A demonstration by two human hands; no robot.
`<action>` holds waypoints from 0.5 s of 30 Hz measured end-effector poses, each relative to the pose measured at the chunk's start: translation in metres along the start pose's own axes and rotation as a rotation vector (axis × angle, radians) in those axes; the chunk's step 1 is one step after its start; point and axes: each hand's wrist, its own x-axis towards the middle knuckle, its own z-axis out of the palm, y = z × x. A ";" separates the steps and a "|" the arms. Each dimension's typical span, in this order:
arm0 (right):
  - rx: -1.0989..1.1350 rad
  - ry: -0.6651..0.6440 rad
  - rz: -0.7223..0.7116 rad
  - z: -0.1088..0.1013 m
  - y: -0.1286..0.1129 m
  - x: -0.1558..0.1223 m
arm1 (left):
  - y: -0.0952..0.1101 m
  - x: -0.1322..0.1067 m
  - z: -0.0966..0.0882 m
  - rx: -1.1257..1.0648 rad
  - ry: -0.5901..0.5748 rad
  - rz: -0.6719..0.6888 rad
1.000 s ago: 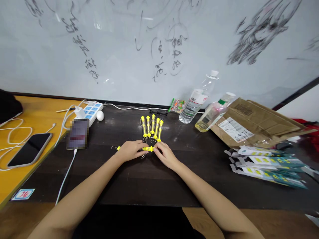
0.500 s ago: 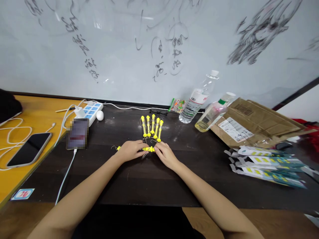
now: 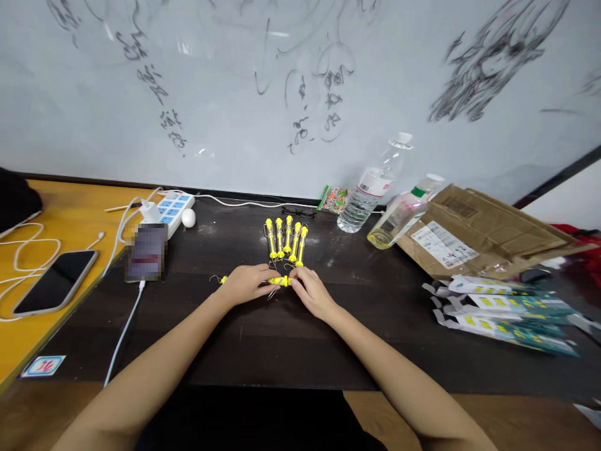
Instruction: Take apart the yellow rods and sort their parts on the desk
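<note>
My left hand [image 3: 248, 284] is wrapped over a yellow tubular spring scale [image 3: 280, 281] that lies crosswise low above the dark table. A wire hook sticks out of its left end, past my palm. At the right end, the fingers of my right hand [image 3: 312, 292] are pinched on the yellow end piece. My left hand hides most of the tube. Thin wire hooks also show below and above my fingertips. Just beyond my hands, several more yellow spring scales [image 3: 287, 237] lie side by side in a row, pointing away from me.
Behind are black glasses [image 3: 299, 212], a snack packet [image 3: 333, 198], a water bottle [image 3: 361, 203] and a second bottle [image 3: 394, 219]. To the right are a cardboard parcel [image 3: 469, 216] and flattened boxes [image 3: 507, 319]. At left lie a power strip [image 3: 174, 208], a blurred phone [image 3: 146, 252] and another phone [image 3: 56, 282].
The right fingers have shifted very slightly at the end of the spring scale. Otherwise both hands and the things around them stay in place.
</note>
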 end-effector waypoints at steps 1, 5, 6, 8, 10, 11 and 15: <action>-0.020 -0.004 0.002 0.000 0.001 0.000 | 0.000 0.000 0.000 0.003 0.002 0.001; -0.055 -0.021 -0.022 0.002 0.004 0.001 | -0.001 0.000 0.001 0.010 0.004 0.008; -0.043 -0.018 -0.027 0.002 0.004 0.001 | -0.001 0.000 0.001 0.010 0.003 0.008; -0.004 -0.006 -0.036 0.002 0.003 0.001 | -0.001 0.000 0.000 0.009 0.002 0.005; 0.028 0.003 -0.042 0.002 0.002 0.000 | -0.001 0.000 0.000 0.005 0.001 0.001; 0.035 0.005 -0.044 0.002 0.002 -0.001 | -0.001 0.000 0.000 0.003 0.000 0.001; 0.031 0.004 -0.037 0.002 0.001 -0.002 | -0.001 0.001 0.000 -0.004 -0.007 0.002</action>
